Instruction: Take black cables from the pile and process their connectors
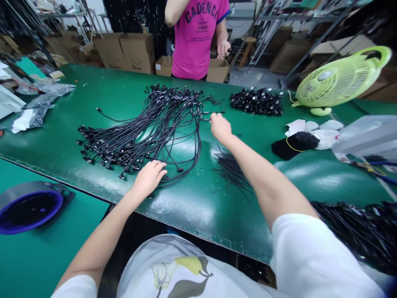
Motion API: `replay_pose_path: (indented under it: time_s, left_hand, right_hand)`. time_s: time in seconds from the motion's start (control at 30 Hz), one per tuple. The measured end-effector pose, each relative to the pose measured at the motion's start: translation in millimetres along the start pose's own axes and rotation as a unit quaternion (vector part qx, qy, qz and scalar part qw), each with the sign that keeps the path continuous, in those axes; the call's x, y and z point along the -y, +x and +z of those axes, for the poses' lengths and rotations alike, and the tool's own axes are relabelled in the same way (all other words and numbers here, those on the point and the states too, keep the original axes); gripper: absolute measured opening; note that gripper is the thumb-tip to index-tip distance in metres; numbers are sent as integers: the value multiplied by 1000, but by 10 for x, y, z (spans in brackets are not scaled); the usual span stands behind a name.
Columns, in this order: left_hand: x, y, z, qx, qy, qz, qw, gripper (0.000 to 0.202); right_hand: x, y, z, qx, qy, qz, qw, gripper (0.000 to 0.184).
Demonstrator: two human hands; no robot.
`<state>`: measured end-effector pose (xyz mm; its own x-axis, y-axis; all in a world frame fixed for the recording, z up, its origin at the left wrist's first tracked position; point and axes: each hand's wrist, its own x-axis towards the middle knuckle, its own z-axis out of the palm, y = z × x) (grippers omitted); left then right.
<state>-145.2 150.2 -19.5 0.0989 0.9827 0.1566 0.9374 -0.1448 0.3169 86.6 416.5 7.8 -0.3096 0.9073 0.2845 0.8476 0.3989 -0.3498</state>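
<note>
A large fanned bundle of black cables [149, 124] with small connectors at both ends lies on the green table. My left hand [150, 179] is at the bundle's near edge, its fingers curled round black cables that loop to the right. My right hand [221, 127] is closed at the bundle's right side, fingertips against a cable's connector end [205, 119]; the grip itself is partly hidden. Below my right forearm lies a loose pile of thin black ties or wires [230, 169], partly covered by the arm.
A heap of black connectors [257, 101] lies at the back right, near a green fan [338, 78]. A banded black bundle [294, 145] and more black cables [359, 231] are on the right. Across the table [186, 207] stands a person in a pink shirt [197, 45]. A purple-rimmed container [31, 209] sits left.
</note>
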Motion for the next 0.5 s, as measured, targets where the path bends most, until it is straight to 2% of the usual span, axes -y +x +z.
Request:
replay_pose_path:
  time_s: [0.07,0.17,0.27,0.33,0.4,0.5]
  left_hand:
    - [102,209,0,-20,59,-10,998,37]
    - [311,545,14,-13,128,-40,991,34]
    - [511,770,-15,-5,155,-77,985,30]
    - [600,841,-53,-18,161,-87,983,31]
    - [656,872,-89,-30,165,-93,981,30]
    - [734,876,-131,-42,166,-103,980,32]
  right_hand:
    - [174,165,-419,-35,-23,-41,998,18]
    - [522,295,-1189,-84,-120,-124,981,31]
    - [827,170,-1797,-150,-161,-121,968,37]
    - [943,-6,-2007,-186,-136,-109,967,36]
    - [967,-174,-2100,-218,-102,-111,964,33]
    - [813,-315,-2200,-270,-43,-77,959,33]
